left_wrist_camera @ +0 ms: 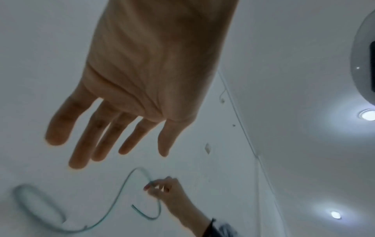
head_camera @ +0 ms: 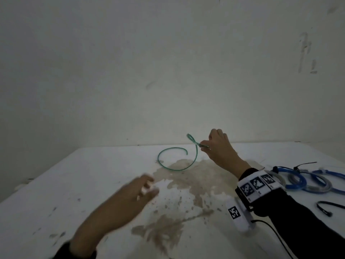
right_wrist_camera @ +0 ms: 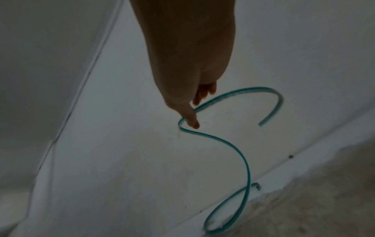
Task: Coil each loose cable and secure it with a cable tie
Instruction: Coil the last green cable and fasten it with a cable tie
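Note:
A thin green cable (head_camera: 173, 167) curls in a loose loop on the white table (head_camera: 56, 193), and one end rises off the surface. My right hand (head_camera: 205, 145) pinches that raised part between thumb and fingers near the table's far edge. The right wrist view shows the green cable (right_wrist_camera: 241, 154) hanging from my fingers (right_wrist_camera: 192, 121) in an S-curve. My left hand (head_camera: 147, 189) hovers blurred over the table's middle, nearer me, with fingers spread and nothing in it. The left wrist view shows its straight fingers (left_wrist_camera: 81, 152) and, beyond them, the green cable (left_wrist_camera: 121, 192).
Coiled blue and grey cables (head_camera: 306, 181) lie at the right edge behind my right wrist, with a black cable tie (head_camera: 304, 164) on them. A loose black tie (head_camera: 324, 207) lies nearer me. A brown stain (head_camera: 186, 184) marks the table's middle. A wall rises behind.

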